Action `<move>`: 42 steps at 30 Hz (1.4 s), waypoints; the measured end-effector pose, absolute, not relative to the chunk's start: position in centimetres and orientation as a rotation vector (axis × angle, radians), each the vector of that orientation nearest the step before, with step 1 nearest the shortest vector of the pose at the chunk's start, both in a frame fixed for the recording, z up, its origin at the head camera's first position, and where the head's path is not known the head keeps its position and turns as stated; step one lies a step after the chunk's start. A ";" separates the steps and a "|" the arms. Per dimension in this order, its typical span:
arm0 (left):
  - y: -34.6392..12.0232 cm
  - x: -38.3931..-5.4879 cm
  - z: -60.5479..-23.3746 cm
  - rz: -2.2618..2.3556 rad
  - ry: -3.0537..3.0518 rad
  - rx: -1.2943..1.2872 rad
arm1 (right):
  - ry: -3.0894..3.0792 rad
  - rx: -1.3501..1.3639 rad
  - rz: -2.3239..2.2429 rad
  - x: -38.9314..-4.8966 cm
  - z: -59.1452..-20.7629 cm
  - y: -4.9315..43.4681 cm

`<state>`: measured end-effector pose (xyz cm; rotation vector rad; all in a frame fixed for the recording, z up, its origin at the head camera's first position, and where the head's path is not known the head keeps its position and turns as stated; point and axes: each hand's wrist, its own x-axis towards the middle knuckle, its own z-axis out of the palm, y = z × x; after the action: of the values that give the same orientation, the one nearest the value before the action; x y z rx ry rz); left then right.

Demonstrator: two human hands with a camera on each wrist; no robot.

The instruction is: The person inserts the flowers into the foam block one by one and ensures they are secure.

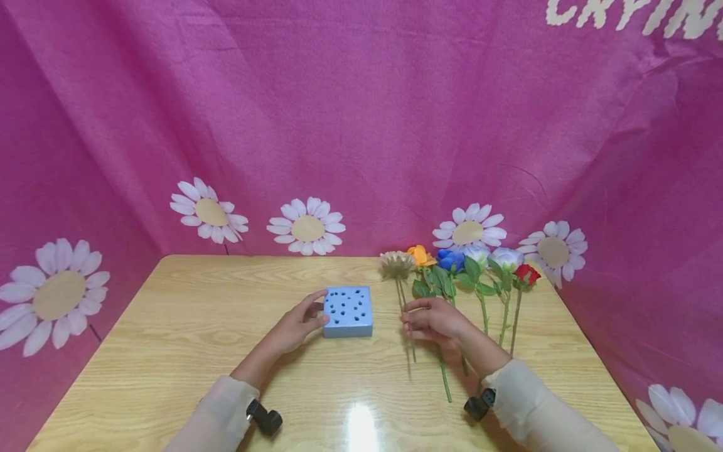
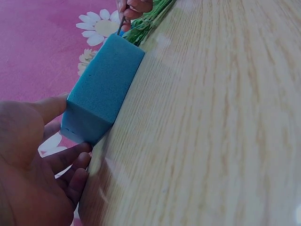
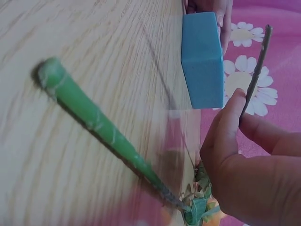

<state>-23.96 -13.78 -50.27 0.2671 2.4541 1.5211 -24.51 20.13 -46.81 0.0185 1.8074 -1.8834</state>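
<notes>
A light blue foam block (image 1: 348,307) with several holes in its top rests on the table. My left hand (image 1: 290,325) holds its left end; in the left wrist view, thumb (image 2: 51,107) and fingers span that end. To the right of the block, my right hand (image 1: 436,320) pinches a cream flower (image 1: 397,265) by its thin stem, bloom toward the back. In the right wrist view the dark stem (image 3: 257,70) sticks out past the thumb and fingers, its free end apart from the block.
Right of the right hand, more artificial flowers lie on the wooden table (image 1: 186,333): an orange one (image 1: 420,255), a blue one (image 1: 450,259), pale ones (image 1: 505,258) and a red rose (image 1: 527,274). Behind hangs a pink daisy-print cloth (image 1: 361,125).
</notes>
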 end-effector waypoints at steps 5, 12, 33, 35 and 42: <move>-13.8 -23.9 -50.1 1.520 2.457 0.269 | 1.825 0.051 -1.901 -24.5 -46.9 19.9; -13.9 -23.9 -50.0 1.530 2.440 0.272 | 1.834 0.030 -1.914 -24.5 -46.9 19.6; -13.9 -23.7 -49.9 1.540 2.420 0.261 | 1.942 -0.043 -1.903 -24.6 -44.9 16.9; -13.9 -23.8 -50.0 1.541 2.419 0.254 | 1.961 -0.044 -1.904 -24.7 -44.8 16.6; -13.9 -23.8 -50.2 1.545 2.421 0.268 | 1.984 -0.091 -1.936 -25.0 -44.5 15.7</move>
<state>-23.83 -13.88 -50.15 0.2682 2.4206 1.5445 -24.99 15.67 -44.46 -0.0914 1.9841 -1.9363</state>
